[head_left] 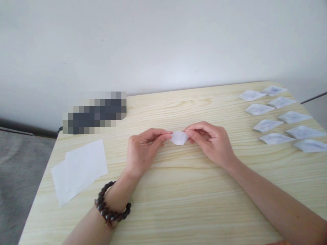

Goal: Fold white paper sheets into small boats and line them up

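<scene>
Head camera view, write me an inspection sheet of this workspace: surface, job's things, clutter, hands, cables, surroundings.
Surface: pale wood-grain table.
Job's things: small folded white paper, held at the middle of the table; flat white sheets stacked at the left; nine folded paper pieces in two rows at the far right.
Clutter: blurred dark object at the far left edge, cannot tell what it is.
Hands: left hand and right hand each pinch one end of the small folded white paper; bead bracelet on the left wrist.
Cables: thin dark line beyond the right edge, cable or rod, cannot tell.
Surroundings: plain white wall behind; grey floor to the left.
</scene>
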`<control>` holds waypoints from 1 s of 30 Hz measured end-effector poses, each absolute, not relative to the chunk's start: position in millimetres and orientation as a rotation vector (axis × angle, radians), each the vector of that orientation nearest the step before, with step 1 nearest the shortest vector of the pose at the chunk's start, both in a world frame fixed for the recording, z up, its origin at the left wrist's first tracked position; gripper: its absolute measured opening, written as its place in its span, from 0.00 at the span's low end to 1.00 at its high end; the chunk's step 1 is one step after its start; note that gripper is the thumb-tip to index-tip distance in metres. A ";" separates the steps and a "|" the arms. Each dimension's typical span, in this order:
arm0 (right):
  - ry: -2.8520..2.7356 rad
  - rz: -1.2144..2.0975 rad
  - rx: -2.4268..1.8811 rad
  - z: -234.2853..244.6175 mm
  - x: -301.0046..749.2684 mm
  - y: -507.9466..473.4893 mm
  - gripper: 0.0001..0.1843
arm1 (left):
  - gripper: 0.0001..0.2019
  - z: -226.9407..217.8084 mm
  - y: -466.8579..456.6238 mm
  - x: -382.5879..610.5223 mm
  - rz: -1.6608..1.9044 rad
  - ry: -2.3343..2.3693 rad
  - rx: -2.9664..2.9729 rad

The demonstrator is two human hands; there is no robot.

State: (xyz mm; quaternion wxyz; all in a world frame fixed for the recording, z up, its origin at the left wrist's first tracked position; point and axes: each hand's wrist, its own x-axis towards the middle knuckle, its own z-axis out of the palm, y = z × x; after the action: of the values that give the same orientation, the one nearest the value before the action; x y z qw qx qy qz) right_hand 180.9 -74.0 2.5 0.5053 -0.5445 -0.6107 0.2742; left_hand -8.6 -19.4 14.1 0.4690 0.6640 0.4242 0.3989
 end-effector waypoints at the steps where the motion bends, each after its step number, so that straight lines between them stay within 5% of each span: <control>1: -1.404 0.684 -1.313 1.4 181.2 -73.7 0.02 | 0.02 14.1 -19.0 -8.3 1.007 1.042 1.588; 11: -1.148 0.742 -1.197 1.2 176.8 -73.5 0.01 | 0.07 9.7 -15.1 -6.5 1.102 0.887 1.310; 20: -1.394 0.591 -1.324 0.9 180.2 -79.0 0.03 | 0.10 4.5 -12.5 -18.3 0.892 0.670 1.765; 30: -1.374 0.781 -1.258 3.0 178.0 -77.9 0.02 | 0.06 10.7 -16.1 -14.8 0.983 0.977 1.650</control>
State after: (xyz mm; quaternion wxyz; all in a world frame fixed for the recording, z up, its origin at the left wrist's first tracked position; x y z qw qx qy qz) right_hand 178.0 -77.9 3.0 0.5319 -0.5273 -0.5761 0.3273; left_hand -14.8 -16.1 10.7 0.4736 0.6745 0.3993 0.4017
